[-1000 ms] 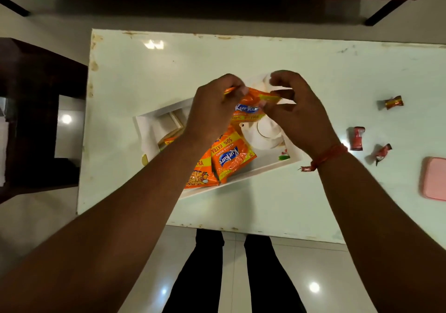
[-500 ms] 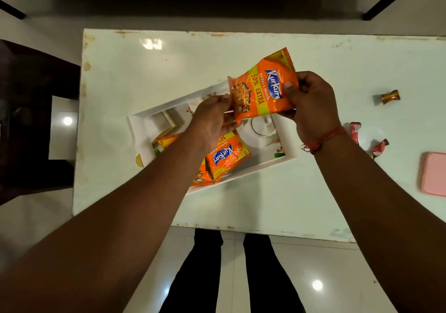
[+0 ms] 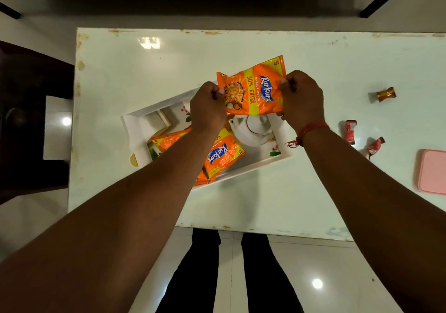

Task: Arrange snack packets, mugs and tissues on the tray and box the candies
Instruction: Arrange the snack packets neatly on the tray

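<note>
I hold an orange snack packet (image 3: 253,88) flat above the white tray (image 3: 243,171), face up. My left hand (image 3: 208,108) pinches its left edge and my right hand (image 3: 300,97) pinches its right edge. Below it on the tray stands a white teapot (image 3: 253,129). Two more orange snack packets (image 3: 222,157) lie on the tray's near part, partly under my left forearm. Three wrapped candies lie on the table to the right: one gold-red candy (image 3: 385,94) and two red candies (image 3: 350,131), (image 3: 375,145). A pink box (image 3: 433,171) sits at the right edge.
A small cream box (image 3: 158,123) rests in the tray's left end. The pale table (image 3: 144,71) has chipped edges; its near edge runs just in front of my legs. A dark piece of furniture (image 3: 29,110) stands left of the table.
The packet was crumpled between both hands low over the teapot; I lifted it, turned it face up, and now both hands stretch it out flat.
</note>
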The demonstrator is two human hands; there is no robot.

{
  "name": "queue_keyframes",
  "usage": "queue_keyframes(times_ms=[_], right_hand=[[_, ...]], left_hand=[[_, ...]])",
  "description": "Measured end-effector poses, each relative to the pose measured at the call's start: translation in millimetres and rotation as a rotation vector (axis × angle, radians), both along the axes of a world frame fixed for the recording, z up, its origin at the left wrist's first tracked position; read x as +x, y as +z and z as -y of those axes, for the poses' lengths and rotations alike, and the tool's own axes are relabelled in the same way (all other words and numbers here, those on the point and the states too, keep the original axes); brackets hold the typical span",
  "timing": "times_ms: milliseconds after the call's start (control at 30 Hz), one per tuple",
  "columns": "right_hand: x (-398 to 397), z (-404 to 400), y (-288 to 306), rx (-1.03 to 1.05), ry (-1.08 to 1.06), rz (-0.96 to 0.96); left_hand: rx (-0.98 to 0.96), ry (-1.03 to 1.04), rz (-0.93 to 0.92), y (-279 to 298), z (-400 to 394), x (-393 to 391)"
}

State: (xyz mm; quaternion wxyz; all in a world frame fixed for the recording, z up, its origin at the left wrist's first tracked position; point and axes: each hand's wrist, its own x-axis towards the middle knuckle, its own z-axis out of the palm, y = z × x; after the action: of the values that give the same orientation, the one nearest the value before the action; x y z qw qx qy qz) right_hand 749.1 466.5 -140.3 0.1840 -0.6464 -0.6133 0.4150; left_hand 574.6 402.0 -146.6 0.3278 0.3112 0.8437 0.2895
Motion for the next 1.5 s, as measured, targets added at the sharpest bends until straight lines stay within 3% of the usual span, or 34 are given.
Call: queue_keyframes(times_ms=[300, 433, 667, 800, 967, 1167, 1367, 1500], right_hand=[[-0.5, -16.1, -21.5, 0.088, 0.013, 0.16], [1.7, -18.8, -24.2, 0.089, 0.001, 0.153], [-4.5, -29.9, -26.9, 0.09, -0.007, 0.116], [-8.3, -34.4, -31.3, 0.059, -0.013, 0.16], [-5.3, -26.7, -30.2, 0.107, -0.065, 0.178], [-10.8, -13.2, -27.5, 0.115, -0.022, 0.201], [-18.9, 27.1, -8.2, 0.288, -0.092, 0.122], [-25.7, 90.2, -16.4, -0.046, -0.032, 0.047]], left_hand=[[-0.192, -0.1, -0.02, -13.9, -6.4, 10.5], [-0.166, -0.169, -0.034, -11.1, -6.3, 11.7], [-0.278, -0.441, -0.294, -9.8, -10.8, 11.0], [-0.354, -0.45, -0.346, -14.5, -14.4, 9.9], [-0.329, -0.469, -0.4, -15.5, -13.7, 4.5], [-0.19, -0.396, -0.309, -15.2, -12.0, 0.2], [-0.097, -0.374, -0.387, -11.5, 9.4, -16.5], [-0.206, -0.413, -0.309, -11.5, 38.1, -27.0]])
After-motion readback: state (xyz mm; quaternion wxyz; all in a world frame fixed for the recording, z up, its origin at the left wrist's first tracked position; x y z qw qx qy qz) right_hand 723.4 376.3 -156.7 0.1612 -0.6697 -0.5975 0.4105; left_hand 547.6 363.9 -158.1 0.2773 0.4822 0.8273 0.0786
